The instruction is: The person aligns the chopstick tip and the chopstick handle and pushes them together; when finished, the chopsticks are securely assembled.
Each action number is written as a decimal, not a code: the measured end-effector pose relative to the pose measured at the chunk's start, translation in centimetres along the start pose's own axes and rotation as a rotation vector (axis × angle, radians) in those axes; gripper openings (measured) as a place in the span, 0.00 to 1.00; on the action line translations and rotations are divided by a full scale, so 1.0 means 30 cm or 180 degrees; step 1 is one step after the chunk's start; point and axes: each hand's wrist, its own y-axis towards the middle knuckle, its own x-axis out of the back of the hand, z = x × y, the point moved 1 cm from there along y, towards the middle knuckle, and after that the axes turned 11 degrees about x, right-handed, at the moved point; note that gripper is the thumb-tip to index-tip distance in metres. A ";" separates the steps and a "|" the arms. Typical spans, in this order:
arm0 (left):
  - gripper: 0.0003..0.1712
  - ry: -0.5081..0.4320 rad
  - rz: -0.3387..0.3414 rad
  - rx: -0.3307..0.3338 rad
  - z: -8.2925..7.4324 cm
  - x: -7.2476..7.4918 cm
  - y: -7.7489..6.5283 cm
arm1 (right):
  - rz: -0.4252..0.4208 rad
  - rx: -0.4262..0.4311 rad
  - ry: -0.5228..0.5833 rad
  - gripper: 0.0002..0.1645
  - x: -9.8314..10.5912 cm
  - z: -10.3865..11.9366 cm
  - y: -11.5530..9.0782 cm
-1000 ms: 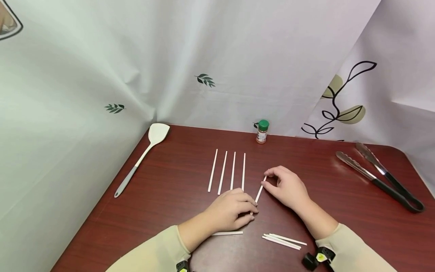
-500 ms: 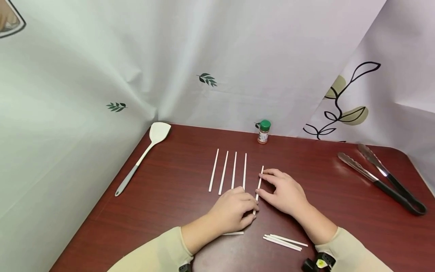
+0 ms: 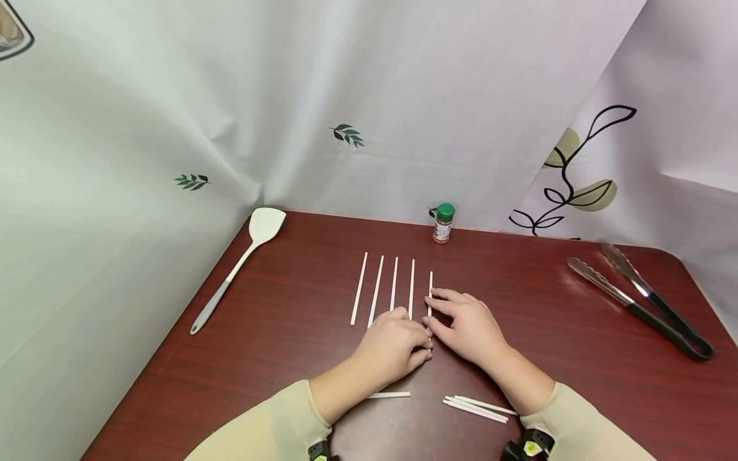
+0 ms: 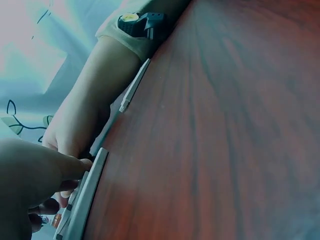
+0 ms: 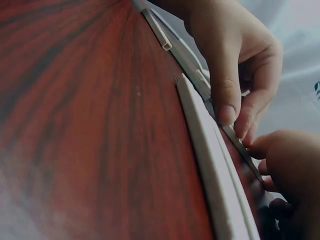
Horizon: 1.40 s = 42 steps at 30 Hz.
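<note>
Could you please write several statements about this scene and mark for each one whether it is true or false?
1. The left hand and the right hand both touch one white stick. True.
2. In the head view, only two sticks are lined up left of that stick. False: four sticks lie there.
3. The bottle has a red cap. False: the cap is green.
4. The tongs lie with their arms spread. True.
5. The spatula lies beside the tongs. False: it is at the left, the tongs at the right.
6. Some loose sticks lie near the right sleeve. True.
</note>
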 end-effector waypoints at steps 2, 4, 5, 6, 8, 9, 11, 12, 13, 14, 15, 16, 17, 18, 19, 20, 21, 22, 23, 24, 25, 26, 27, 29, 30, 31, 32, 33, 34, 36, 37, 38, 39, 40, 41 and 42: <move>0.03 0.0004 -0.0029 0.0023 0.004 0.000 0.004 | -0.0014 -0.0008 0.0042 0.23 -0.001 -0.004 0.002; 0.02 0.0011 -0.0057 0.0054 0.009 0.000 0.009 | -0.0029 -0.0042 0.0093 0.23 -0.004 -0.010 0.003; 0.02 0.0015 -0.0074 0.0069 0.012 -0.002 0.011 | -0.0038 -0.0063 0.0122 0.22 -0.004 -0.011 0.004; 0.02 0.0016 -0.0093 0.0079 0.015 -0.004 0.012 | -0.0047 -0.0085 0.0150 0.21 -0.004 -0.013 0.005; 0.02 0.0017 -0.0103 0.0123 0.020 -0.008 0.013 | -0.0056 -0.0103 0.0182 0.21 -0.006 -0.015 0.006; 0.03 0.0021 -0.0106 0.0145 0.023 -0.010 0.012 | -0.0046 -0.0109 0.0186 0.21 -0.006 -0.015 0.006; 0.04 0.0045 -0.0115 0.0178 0.026 -0.016 0.009 | -0.0024 -0.0096 0.0187 0.22 -0.005 -0.013 0.005; 0.04 0.0061 -0.0116 0.0190 0.027 -0.019 0.008 | -0.0006 -0.0085 0.0180 0.23 -0.005 -0.013 0.003; 0.05 0.0085 -0.0114 0.0199 0.028 -0.021 0.007 | 0.0015 -0.0070 0.0170 0.23 -0.005 -0.012 0.003; 0.05 0.0101 -0.0118 0.0205 0.029 -0.023 0.006 | 0.0041 -0.0056 0.0151 0.24 -0.004 -0.012 0.002; 0.05 0.0110 -0.0126 0.0200 0.030 -0.025 0.006 | 0.0062 -0.0041 0.0137 0.24 -0.004 -0.011 0.001; 0.05 0.0116 -0.0134 0.0194 0.031 -0.026 0.006 | 0.0076 -0.0028 0.0121 0.24 -0.003 -0.010 0.000; 0.05 0.0116 -0.0145 0.0187 0.032 -0.028 0.005 | 0.0094 -0.0019 0.0103 0.25 -0.003 -0.009 -0.001; 0.05 0.0115 -0.0167 0.0186 0.032 -0.028 0.005 | 0.0103 -0.0011 0.0086 0.25 -0.002 -0.008 -0.002; 0.05 0.0108 -0.0185 0.0187 0.033 -0.029 0.004 | 0.0118 -0.0004 0.0071 0.25 -0.002 -0.008 -0.003; 0.05 0.0093 -0.0205 0.0190 0.034 -0.030 0.004 | 0.0129 0.0002 0.0057 0.25 -0.002 -0.007 -0.003; 0.05 0.0086 -0.0226 0.0191 0.035 -0.031 0.004 | 0.0139 0.0004 0.0052 0.25 -0.003 -0.007 -0.003; 0.05 0.0077 -0.0244 0.0191 0.036 -0.032 0.004 | 0.0150 0.0004 0.0045 0.25 -0.004 -0.007 -0.003; 0.05 0.0068 -0.0264 0.0191 0.037 -0.033 0.003 | 0.0159 0.0002 0.0040 0.25 -0.003 -0.007 -0.003; 0.05 0.0063 -0.0283 0.0189 0.038 -0.033 0.003 | 0.0168 0.0000 0.0036 0.25 -0.003 -0.007 -0.004; 0.05 0.0058 -0.0296 0.0185 0.039 -0.036 0.003 | 0.0174 -0.0002 0.0031 0.25 -0.003 -0.007 -0.004; 0.04 0.0054 -0.0314 0.0178 0.039 -0.036 0.003 | 0.0177 -0.0006 0.0030 0.25 -0.003 -0.007 -0.004; 0.04 0.0059 -0.0329 0.0171 0.038 -0.037 0.003 | 0.0179 -0.0010 0.0035 0.26 -0.003 -0.007 -0.004; 0.04 0.0059 -0.0349 0.0162 0.036 -0.036 0.003 | 0.0175 -0.0028 0.0054 0.25 -0.001 -0.008 -0.005; 0.04 0.0059 -0.0340 0.0166 0.035 -0.036 0.002 | 0.0168 -0.0052 0.0081 0.25 -0.001 -0.008 -0.006; 0.04 0.0059 -0.0316 0.0174 0.033 -0.036 0.001 | 0.0143 -0.0096 0.0138 0.25 0.000 -0.009 -0.008; 0.05 0.0066 -0.0285 0.0185 0.030 -0.035 0.000 | 0.0104 -0.0154 0.0216 0.25 0.000 -0.010 -0.010; 0.06 0.0079 -0.0249 0.0204 0.028 -0.035 -0.001 | 0.0052 -0.0227 0.0313 0.24 0.001 -0.012 -0.012; 0.08 0.0082 -0.0208 0.0227 0.025 -0.034 -0.002 | -0.0011 -0.0304 0.0415 0.24 0.003 -0.013 -0.015; 0.11 0.0091 -0.0138 0.0275 0.020 -0.032 -0.004 | -0.0142 -0.0443 0.0625 0.23 0.006 -0.018 -0.020; 0.12 0.0093 -0.0118 0.0288 0.017 -0.030 -0.006 | -0.0201 -0.0494 0.0719 0.22 0.008 -0.021 -0.023; 0.14 0.0091 -0.0114 0.0293 0.015 -0.029 -0.008 | -0.0246 -0.0525 0.0781 0.21 0.009 -0.024 -0.027; 0.15 0.0070 -0.0125 0.0288 0.013 -0.028 -0.010 | -0.0277 -0.0547 0.0835 0.20 0.012 -0.027 -0.031; 0.16 0.0037 -0.0142 0.0276 0.011 -0.026 -0.016 | -0.0296 -0.0567 0.0889 0.18 0.014 -0.027 -0.034; 0.17 -0.0002 -0.0169 0.0255 0.010 -0.024 -0.022 | -0.0316 -0.0581 0.0958 0.16 0.017 -0.028 -0.039; 0.17 -0.0060 -0.0206 0.0224 0.009 -0.022 -0.031 | -0.0342 -0.0593 0.1033 0.14 0.020 -0.028 -0.044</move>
